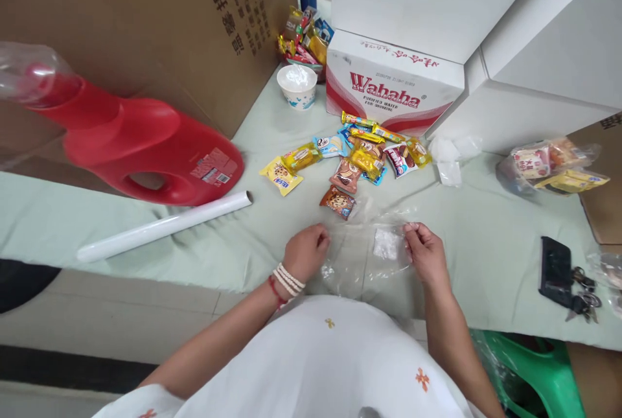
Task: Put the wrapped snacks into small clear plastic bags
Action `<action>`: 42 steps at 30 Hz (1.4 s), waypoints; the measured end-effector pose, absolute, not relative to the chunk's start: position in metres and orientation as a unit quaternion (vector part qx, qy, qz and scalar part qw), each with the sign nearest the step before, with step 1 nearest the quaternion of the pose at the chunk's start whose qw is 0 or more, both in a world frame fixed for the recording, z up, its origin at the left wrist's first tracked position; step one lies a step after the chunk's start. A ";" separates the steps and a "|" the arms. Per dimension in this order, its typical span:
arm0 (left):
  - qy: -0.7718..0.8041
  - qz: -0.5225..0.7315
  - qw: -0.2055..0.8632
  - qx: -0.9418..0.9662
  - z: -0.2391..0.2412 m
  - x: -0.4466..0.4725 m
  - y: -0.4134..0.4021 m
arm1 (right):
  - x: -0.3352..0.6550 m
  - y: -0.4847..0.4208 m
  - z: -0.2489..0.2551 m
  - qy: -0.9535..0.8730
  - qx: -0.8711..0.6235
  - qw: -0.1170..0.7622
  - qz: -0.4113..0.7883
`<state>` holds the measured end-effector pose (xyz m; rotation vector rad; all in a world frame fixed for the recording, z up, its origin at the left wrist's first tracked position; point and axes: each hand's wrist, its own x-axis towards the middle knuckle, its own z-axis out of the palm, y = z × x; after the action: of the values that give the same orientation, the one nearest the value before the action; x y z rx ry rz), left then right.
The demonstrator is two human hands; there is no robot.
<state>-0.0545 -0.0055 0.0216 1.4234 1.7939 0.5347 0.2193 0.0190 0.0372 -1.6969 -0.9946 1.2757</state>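
Here, the left hand [306, 251] and right hand [426, 252] each pinch an edge of a clear plastic bag [367, 256], near the snack packets [354, 155] lying farther off.

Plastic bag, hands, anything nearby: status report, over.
Left hand and right hand both pinching the clear plastic bag, flat on the table. White packet inside. Snack packets just beyond; nothing between.
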 end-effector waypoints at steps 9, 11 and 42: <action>0.603 0.383 0.675 0.184 0.026 -0.113 -0.004 | 0.253 0.023 0.041 -0.292 -0.652 0.401 0.573; 0.665 0.402 0.585 0.230 0.028 -0.115 -0.011 | 0.253 0.023 0.041 -0.294 -0.622 0.383 0.616; 0.442 0.126 0.224 0.859 -0.006 -0.047 -0.014 | 0.346 0.108 0.064 -0.483 -0.709 0.345 0.381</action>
<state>-0.0475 -0.0138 -0.0061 2.3706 1.2205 0.3473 0.3464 0.1076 0.0639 -1.8407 -1.2543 0.9894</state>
